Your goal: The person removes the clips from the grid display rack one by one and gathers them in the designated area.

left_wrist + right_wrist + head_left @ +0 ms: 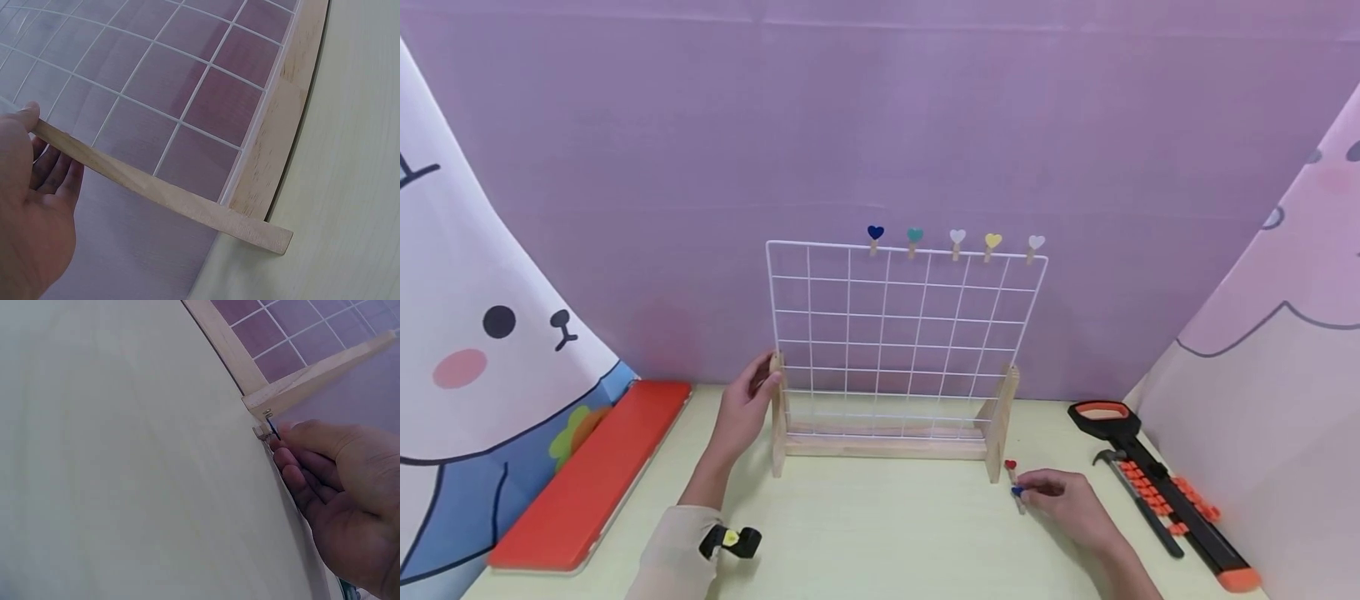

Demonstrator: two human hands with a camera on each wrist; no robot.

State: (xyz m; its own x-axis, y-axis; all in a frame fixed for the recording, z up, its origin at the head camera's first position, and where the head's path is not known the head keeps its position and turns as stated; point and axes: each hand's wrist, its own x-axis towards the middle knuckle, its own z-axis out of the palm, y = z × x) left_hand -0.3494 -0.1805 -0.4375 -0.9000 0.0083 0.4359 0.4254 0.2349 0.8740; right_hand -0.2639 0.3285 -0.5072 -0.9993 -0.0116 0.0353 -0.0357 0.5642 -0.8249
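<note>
A white wire grid stands upright in a wooden base with two side posts. My left hand grips the top of the left post, thumb on one face and fingers behind. Low by the foot of the right post, my right hand pinches a small wooden clothespin with a blue heart between thumb and fingertips. Just beyond it lies a red-heart clothespin. Along the grid's top wire sit several heart clothespins, from a dark blue one to a white one.
On the right lie a black and orange saw, a hammer and several small orange pieces. A long red case rests at the left. Purple cloth hangs behind the pale table.
</note>
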